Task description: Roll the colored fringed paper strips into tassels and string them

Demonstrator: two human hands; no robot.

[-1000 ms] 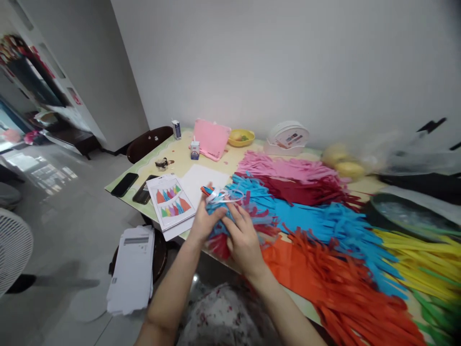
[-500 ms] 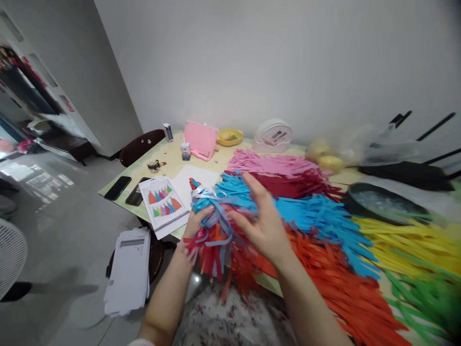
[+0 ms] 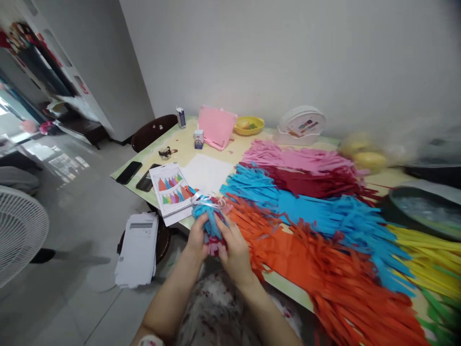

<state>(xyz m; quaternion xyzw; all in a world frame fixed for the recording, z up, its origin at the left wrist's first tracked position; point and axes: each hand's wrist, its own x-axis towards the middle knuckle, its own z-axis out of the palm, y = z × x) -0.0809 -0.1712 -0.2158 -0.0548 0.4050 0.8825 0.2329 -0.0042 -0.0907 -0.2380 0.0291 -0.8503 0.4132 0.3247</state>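
Note:
Both of my hands are wrapped around a bundle of paper tassels (image 3: 207, 214), mostly blue with some dark red and pink strips, at the table's front edge. My left hand (image 3: 198, 235) grips its left side, and my right hand (image 3: 232, 242) closes on its right side. Pale ribbon (image 3: 207, 199) crosses the top of the bundle. To the right lie stacks of fringed tissue paper: orange (image 3: 288, 252), blue (image 3: 298, 206), dark red (image 3: 291, 181) and pink (image 3: 302, 158). The bundle's lower part is partly hidden by my fingers.
A printed tassel package (image 3: 171, 192) and a white sheet (image 3: 209, 173) lie left of the stacks. Behind them stand a pink tablet case (image 3: 217, 126), a yellow bowl (image 3: 257, 129) and a small carton (image 3: 198, 139). A phone (image 3: 128, 173) rests near the left corner. White boxes (image 3: 137, 250) sit on a stool below.
My right hand, spread apart beside the bundle before, has come in and closed around it. The hanging strips are now gathered between both hands. The view has shifted left.

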